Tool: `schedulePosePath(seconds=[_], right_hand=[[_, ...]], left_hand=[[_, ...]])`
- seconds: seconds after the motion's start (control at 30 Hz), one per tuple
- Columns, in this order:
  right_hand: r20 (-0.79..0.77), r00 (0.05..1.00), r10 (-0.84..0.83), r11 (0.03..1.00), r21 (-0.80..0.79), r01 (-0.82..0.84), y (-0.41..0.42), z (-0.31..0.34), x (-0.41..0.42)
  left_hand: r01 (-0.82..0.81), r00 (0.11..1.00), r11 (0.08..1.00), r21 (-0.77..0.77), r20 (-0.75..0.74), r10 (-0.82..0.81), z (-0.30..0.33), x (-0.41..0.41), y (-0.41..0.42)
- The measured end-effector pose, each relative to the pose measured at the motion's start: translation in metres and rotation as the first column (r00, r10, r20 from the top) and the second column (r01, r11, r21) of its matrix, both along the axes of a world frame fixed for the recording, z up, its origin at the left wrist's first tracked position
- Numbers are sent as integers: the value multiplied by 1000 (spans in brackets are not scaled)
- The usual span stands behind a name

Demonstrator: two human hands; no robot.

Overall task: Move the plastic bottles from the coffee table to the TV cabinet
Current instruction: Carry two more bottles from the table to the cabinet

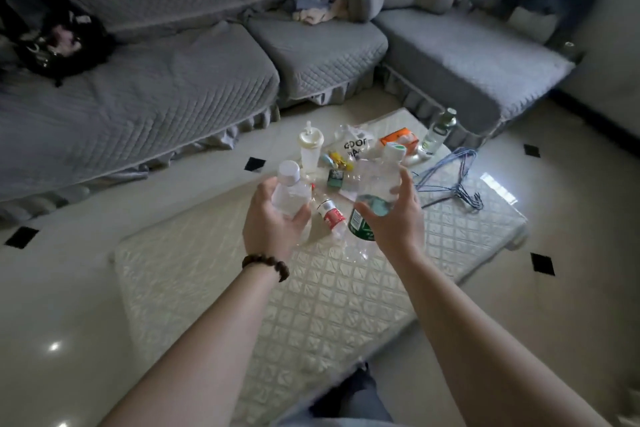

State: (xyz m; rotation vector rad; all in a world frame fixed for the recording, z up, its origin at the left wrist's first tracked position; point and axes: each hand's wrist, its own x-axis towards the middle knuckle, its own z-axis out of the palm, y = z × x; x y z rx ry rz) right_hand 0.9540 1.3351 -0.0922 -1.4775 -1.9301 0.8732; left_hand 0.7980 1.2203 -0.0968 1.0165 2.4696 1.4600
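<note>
hands (273, 222) (394, 218) each grip a bottle (289, 192).

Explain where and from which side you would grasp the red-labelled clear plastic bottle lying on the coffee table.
Grip the red-labelled clear plastic bottle around its labelled middle, coming from above. It appears to lie on its side between both hands, so fingers can probably straddle its round body, narrow enough to wrap.
</note>
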Motion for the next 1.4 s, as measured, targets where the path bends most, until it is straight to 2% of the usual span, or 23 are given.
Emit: schedulePosePath(seconds=[0.17,0.3,0.47,0.63,0.8,0.97,1.23,1.4], right_hand=[[-10,979,-203,978,49,203,-29,-1,79],[-33,913,-407,911,57,408,-57,-1,153],[15,777,-629,775,96,625,-101,-2,246],[2,635,-773,631,112,768,-146,-6,326],[-69,464,-883,457,92,885,-181,-6,398],[-51,338,-940,335,57,941,-201,-6,480],[-29,243,-969,241,69,968,-209,-9,627],[-23,180,-983,179,51,983,-217,-18,691]], left_hand=[[214,977,977,-3,-16,-214,-7,54,8],[405,914,914,-33,19,-405,-12,112,21],[649,759,760,-13,63,-647,-11,202,32],[804,592,595,-1,96,-800,-3,291,35],[895,444,445,-12,98,-891,3,378,37],[943,333,333,-15,97,-938,6,475,40],[974,225,222,-32,122,-967,4,638,40],[990,141,142,-5,149,-979,3,714,39]])
